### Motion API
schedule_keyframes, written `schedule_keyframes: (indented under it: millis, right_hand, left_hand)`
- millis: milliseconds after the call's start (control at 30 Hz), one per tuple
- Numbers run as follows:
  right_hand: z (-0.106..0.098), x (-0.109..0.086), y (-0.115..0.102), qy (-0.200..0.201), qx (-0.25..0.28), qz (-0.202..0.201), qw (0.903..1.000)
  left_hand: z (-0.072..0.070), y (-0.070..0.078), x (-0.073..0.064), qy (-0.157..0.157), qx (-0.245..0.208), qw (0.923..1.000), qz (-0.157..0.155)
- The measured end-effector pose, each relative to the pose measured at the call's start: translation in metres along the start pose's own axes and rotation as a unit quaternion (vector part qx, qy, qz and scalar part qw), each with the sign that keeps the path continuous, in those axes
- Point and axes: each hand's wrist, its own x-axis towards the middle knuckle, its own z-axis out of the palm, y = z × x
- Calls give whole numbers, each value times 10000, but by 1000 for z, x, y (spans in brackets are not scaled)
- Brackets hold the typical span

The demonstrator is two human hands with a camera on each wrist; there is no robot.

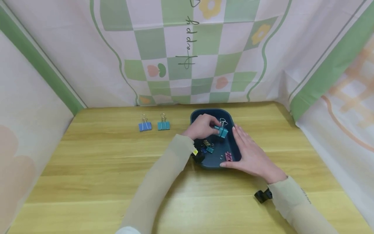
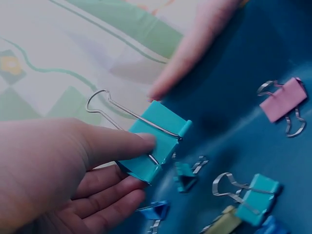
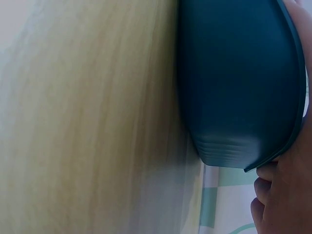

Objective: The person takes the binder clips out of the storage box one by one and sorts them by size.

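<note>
My left hand [image 1: 203,126] is over the dark blue tray [image 1: 211,165], pinching a large teal binder clip [image 2: 158,126] between thumb and fingers. The clip's wire handles stick out past the thumb. Below it in the tray lie a pink binder clip [image 1: 228,156], a small teal binder clip [image 2: 257,199], a yellowish binder clip [image 2: 223,222] and some blue ones, partly hidden. My right hand [image 1: 252,154] rests along the tray's right rim with straight fingers, its thumb at the near edge. In the right wrist view, that hand lies against the rim.
Left of the tray, a blue binder clip [image 1: 145,126] and a teal binder clip [image 1: 163,125] stand side by side on the wooden table [image 1: 111,169]. A patterned cloth [image 1: 178,42] hangs behind the table's far edge, and cloth also borders both sides.
</note>
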Motion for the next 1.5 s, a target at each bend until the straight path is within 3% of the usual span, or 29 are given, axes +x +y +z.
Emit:
schedule_keyframes:
  millis: [167,400,733,867,1167,1500]
  right_hand:
    - [0,1,0,-47,46,-9,10000]
    - [-1,1,-1,-37,49,110,9999]
    - [1,0,-2,27,29,-14,10000]
    - [0,1,-2,39,-27,-43,10000]
    - [-5,4,-7,-29,-476,-125,9988]
    - [-1,4,-11,-58,-465,-44,9989]
  left_hand:
    - [-20,-5,-9,380,-386,9983,233]
    - [-54,-13,-31,946,-1055,9894,306]
    - [-80,-31,-61,1985,-1571,9672,211]
    - [-87,-44,-75,2158,-1575,9634,216]
    - [-98,-71,-105,2342,-1265,9638,-139]
    - [-107,-93,-133,2583,-1143,9586,-369]
